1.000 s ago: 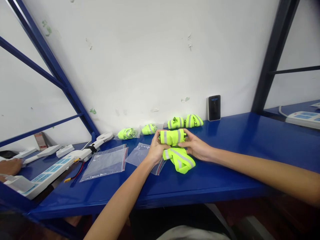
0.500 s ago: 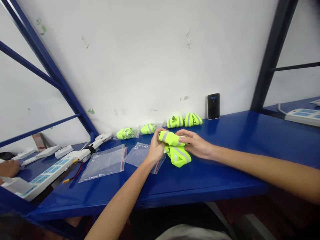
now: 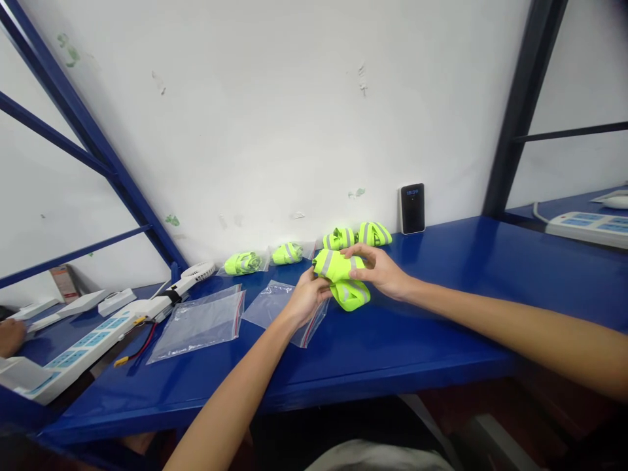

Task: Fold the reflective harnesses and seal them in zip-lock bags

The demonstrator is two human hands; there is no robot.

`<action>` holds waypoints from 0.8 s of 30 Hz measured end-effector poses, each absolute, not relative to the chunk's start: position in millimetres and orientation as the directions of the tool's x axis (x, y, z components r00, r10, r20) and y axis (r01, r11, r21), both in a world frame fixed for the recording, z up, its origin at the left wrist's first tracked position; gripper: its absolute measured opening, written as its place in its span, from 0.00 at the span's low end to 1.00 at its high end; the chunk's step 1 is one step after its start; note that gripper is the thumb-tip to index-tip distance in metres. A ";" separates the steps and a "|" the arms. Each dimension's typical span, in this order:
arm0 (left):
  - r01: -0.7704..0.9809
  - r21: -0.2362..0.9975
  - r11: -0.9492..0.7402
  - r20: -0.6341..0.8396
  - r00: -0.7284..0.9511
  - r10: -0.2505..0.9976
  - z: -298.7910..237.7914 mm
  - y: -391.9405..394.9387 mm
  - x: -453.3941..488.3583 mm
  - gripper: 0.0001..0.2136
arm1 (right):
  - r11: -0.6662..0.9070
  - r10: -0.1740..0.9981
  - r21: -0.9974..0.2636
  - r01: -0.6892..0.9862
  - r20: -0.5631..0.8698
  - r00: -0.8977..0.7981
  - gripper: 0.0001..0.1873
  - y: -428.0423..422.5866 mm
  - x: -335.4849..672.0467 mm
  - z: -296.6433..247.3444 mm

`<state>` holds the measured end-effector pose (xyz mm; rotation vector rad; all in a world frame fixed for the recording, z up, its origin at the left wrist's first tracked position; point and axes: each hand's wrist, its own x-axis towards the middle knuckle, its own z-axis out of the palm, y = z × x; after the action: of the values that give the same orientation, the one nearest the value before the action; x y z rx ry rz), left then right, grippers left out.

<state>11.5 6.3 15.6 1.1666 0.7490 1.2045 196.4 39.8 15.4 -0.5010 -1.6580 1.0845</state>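
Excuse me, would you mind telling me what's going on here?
A person holds a bundle of bright striped strap over the blue table, left hand at its left end, right hand at its right. A loop of strap shows loose below. More such bundles lie along the wall, and flat clear bags lie to the left.

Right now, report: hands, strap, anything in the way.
Left hand, right hand on yellow-green strap. Loose loop below. Nearest clear bag partly behind left hand.
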 end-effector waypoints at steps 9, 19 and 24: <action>-0.241 0.961 -0.136 0.187 0.205 0.961 10.4 7.1 13.8 0.24 | 0.738 0.602 -0.674 0.029 0.638 -0.480 0.29 43.9 202.3 18.2; -0.128 0.980 -0.150 0.183 0.303 0.935 3.1 7.0 11.5 0.34 | 0.558 0.653 -0.771 0.308 0.179 -0.736 0.60 45.5 217.6 34.0; -0.022 0.961 -0.276 0.264 0.370 0.891 5.4 5.4 10.4 0.31 | 0.653 0.608 -0.711 0.262 0.287 -0.740 0.44 43.3 217.2 32.5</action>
<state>10.4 5.4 5.4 1.5877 0.7976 1.0958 217.2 43.3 32.5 -0.6763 -2.3595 0.9028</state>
